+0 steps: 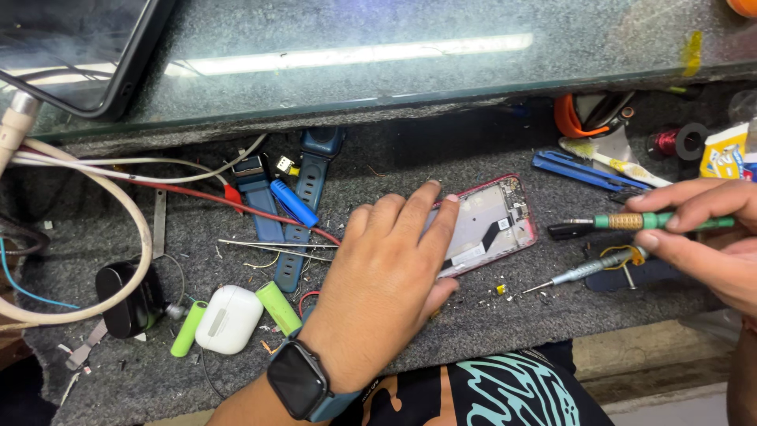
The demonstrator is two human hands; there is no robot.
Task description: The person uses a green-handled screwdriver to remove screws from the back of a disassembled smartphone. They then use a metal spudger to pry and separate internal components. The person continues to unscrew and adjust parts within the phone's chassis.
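left hand point(394, 272) flat, fingers spread, pressing opened phone point(485, 225) | right hand point(706, 229) pinches green screwdriver point(639, 222), lying left-right, tip toward phone's right edge, just beside

Left hand point(386, 276) lay flat on opened red phone point(489, 225); right hand point(710, 237) gripped green-handled screwdriver point(643, 222), tip off phone's right edge.
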